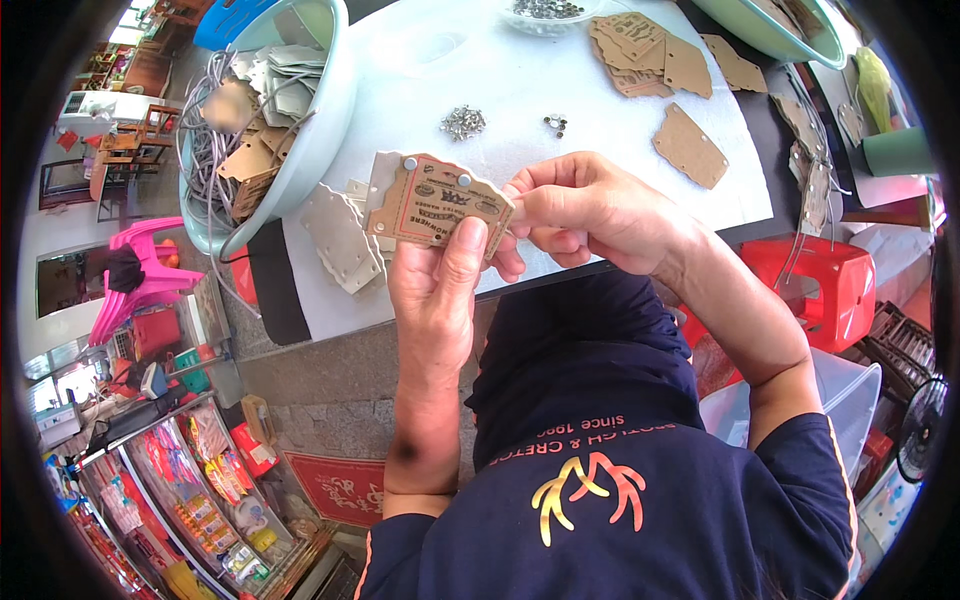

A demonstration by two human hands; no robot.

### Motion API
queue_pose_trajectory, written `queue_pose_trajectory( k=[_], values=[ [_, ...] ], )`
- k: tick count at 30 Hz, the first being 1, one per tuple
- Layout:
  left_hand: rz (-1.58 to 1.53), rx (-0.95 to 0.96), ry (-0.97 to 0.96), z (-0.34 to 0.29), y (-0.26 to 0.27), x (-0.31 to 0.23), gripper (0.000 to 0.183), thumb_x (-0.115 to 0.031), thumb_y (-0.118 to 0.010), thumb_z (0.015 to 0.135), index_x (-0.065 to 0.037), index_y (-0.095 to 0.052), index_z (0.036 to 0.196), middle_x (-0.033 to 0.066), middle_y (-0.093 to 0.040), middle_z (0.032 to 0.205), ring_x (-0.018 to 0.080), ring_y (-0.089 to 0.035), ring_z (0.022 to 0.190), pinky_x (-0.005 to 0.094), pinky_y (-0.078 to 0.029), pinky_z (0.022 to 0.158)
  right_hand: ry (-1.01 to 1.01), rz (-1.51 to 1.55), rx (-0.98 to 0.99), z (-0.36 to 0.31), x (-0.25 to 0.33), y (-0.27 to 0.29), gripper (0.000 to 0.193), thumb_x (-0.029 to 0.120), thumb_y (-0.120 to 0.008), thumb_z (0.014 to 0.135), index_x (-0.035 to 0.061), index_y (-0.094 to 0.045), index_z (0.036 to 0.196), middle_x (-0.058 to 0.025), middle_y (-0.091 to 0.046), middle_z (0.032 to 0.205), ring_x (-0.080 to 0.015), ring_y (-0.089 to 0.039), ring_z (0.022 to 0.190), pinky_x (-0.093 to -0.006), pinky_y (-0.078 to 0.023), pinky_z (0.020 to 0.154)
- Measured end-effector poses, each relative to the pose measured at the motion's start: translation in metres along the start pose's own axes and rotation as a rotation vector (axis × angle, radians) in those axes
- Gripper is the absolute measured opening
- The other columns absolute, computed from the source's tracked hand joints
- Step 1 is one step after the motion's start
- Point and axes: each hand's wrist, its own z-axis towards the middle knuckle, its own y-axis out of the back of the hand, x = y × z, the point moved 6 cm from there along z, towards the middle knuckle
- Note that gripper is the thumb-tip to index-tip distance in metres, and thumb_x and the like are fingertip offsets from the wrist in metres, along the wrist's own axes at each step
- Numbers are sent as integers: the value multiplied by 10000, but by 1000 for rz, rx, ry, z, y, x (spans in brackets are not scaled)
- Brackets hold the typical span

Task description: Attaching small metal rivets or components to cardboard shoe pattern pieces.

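My left hand (440,285) is closed on a brown printed board (425,195) with a wavy edge, its thumb flat on the printed face. A pale grey board (381,180) lies behind it, and silvery round studs show along the upper edge. At the board's right end my right hand (605,205) is closed in a pinch; what its fingertips hold, if anything, is hidden. Beyond the hands, a heap of small metal studs (463,123) and a smaller group of studs (555,126) sit on the white tabletop (400,80). One plain brown board (690,146) lies farther right.
At the left a light-blue basin (335,130) holds boards and grey cords. Loose grey boards (340,240) lie beside it. Stacked brown boards (640,55) and a clear bowl of studs (545,22) are at the back. A red stool (815,290) stands right of the table.
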Motion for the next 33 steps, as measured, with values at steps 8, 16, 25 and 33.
queue_pose_trajectory(
  k=[8,16,25,33],
  values=[
    [-9,-27,17,1,-2,0,262,-135,-484,985,-19,-484,1220,64,-590,916,151,-548,722,291,-455,617,125,-43,-43,-3,3,-5,173,179,-624,881,8,-616,904,-11,-557,663,-29,-419,534,-186,-353,467],
    [-4,-27,1,2,-1,3,218,-140,-483,988,-11,-495,1164,67,-581,891,153,-547,709,285,-456,617,132,-56,-50,-3,1,-2,199,177,-595,903,-12,-593,966,-106,-648,780,-54,-502,566,-203,-420,470],
    [16,-22,-12,2,-2,6,233,-134,-488,991,-12,-495,1189,73,-597,889,138,-556,702,281,-474,629,179,-79,-15,-4,3,-4,275,265,-590,941,-8,-583,977,-92,-644,780,-65,-549,605,-202,-446,488],
    [30,-29,-63,3,-7,4,308,-118,-487,989,-13,-445,1275,68,-598,963,129,-549,755,284,-475,619,233,-102,-5,-4,0,-3,275,283,-551,976,10,-586,987,-90,-636,776,-43,-445,547,-192,-393,488]
  ],
)
